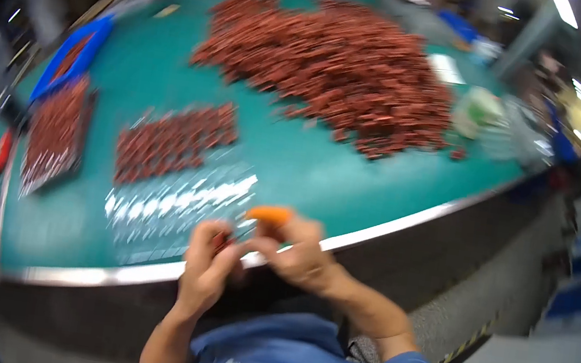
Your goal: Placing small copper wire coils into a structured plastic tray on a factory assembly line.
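Note:
Just above the table's near edge, my left hand (pixel 204 267) is closed with its fingers curled around a small reddish-brown piece (pixel 221 241). Beside it on the right, my right hand (pixel 301 256) is bent toward the left hand, fingers curled and thumb pointing at the piece. A bright orange thing (pixel 269 214), perhaps a finger cover, sits at its index finger; blur hides whether anything is pinched there. Beyond my hands lies a clear tray (pixel 180 203) with shiny compartments, its far rows filled with similar reddish-brown pieces (pixel 177 143).
A large heap of reddish-brown pieces (pixel 351 64) covers the far part of the green table (pixel 279 158). At left are another filled tray (pixel 57 126), a blue bin (pixel 94 42) and a red object (pixel 3 152). Clear plastic bags (pixel 524 129) lie at the right end.

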Demonstrator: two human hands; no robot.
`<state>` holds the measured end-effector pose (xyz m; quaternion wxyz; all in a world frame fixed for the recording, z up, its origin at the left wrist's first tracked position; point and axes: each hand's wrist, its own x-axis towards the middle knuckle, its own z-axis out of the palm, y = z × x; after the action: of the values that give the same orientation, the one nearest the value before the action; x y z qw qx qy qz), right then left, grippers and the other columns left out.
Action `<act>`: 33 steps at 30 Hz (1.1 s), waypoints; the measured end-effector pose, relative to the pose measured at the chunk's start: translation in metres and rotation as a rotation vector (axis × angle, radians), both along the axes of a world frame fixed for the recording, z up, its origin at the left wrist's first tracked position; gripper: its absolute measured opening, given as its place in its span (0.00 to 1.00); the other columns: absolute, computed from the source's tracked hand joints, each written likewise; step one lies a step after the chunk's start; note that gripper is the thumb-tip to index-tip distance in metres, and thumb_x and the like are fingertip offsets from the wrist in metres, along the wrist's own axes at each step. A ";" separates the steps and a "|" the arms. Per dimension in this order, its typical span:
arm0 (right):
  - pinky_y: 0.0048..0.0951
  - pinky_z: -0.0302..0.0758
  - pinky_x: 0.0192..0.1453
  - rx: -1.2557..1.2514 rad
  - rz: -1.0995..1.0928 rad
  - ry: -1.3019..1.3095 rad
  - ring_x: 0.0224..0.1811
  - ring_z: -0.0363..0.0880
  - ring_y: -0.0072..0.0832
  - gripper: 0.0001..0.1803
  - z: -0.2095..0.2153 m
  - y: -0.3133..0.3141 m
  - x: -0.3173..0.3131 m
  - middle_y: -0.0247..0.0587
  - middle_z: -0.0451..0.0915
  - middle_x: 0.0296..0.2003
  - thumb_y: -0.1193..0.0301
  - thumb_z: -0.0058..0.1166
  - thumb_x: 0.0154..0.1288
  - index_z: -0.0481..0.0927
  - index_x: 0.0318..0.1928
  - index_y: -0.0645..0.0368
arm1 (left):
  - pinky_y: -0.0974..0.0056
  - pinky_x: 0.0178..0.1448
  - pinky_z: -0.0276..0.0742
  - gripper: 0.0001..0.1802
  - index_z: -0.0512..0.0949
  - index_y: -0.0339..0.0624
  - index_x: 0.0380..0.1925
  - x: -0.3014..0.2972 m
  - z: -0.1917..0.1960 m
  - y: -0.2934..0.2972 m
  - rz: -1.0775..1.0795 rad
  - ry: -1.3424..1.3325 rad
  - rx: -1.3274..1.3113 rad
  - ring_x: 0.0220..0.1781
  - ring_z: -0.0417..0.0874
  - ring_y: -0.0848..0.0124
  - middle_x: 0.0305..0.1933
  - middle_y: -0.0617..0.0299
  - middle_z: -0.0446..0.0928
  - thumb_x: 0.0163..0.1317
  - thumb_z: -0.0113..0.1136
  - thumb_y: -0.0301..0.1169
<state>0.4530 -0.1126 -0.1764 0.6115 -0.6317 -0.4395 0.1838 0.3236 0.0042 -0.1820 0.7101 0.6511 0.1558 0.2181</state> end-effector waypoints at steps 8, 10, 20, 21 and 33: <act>0.24 0.70 0.26 0.079 0.125 0.138 0.23 0.74 0.20 0.13 0.013 0.003 -0.002 0.36 0.78 0.23 0.65 0.60 0.61 0.79 0.36 0.65 | 0.77 0.18 0.62 0.14 0.64 0.41 0.43 -0.003 -0.015 0.005 -0.098 -0.198 -0.063 0.21 0.63 0.81 0.27 0.65 0.65 0.63 0.55 0.32; 0.22 0.68 0.25 0.095 0.123 0.168 0.22 0.72 0.18 0.14 0.016 0.000 -0.002 0.35 0.78 0.22 0.64 0.58 0.63 0.79 0.37 0.65 | 0.78 0.19 0.61 0.16 0.65 0.40 0.43 0.002 -0.013 0.003 -0.114 -0.183 -0.054 0.21 0.64 0.81 0.27 0.66 0.65 0.63 0.57 0.36; 0.22 0.72 0.27 0.111 0.110 0.207 0.26 0.75 0.17 0.15 0.008 0.000 -0.004 0.35 0.79 0.25 0.64 0.55 0.66 0.77 0.44 0.65 | 0.77 0.20 0.62 0.14 0.64 0.40 0.44 0.004 -0.017 -0.005 -0.047 -0.148 0.005 0.23 0.69 0.79 0.28 0.64 0.67 0.65 0.53 0.35; 0.23 0.73 0.29 0.093 0.123 0.238 0.27 0.76 0.19 0.17 0.009 0.000 -0.007 0.39 0.79 0.26 0.66 0.55 0.65 0.75 0.45 0.67 | 0.77 0.20 0.62 0.14 0.64 0.40 0.44 0.002 -0.018 -0.004 -0.038 -0.143 0.004 0.23 0.69 0.79 0.28 0.64 0.67 0.65 0.53 0.35; 0.18 0.74 0.28 -0.193 0.107 0.297 0.23 0.75 0.15 0.08 0.022 -0.003 0.001 0.34 0.79 0.26 0.77 0.53 0.64 0.79 0.43 0.66 | 0.67 0.39 0.72 0.23 0.58 0.38 0.55 -0.001 -0.010 0.000 -0.192 0.030 0.009 0.32 0.75 0.72 0.32 0.58 0.74 0.63 0.54 0.26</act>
<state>0.4543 -0.1154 -0.1547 0.5957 -0.6290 -0.3576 0.3488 0.3229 0.0043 -0.1921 0.7223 0.6695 0.1022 0.1398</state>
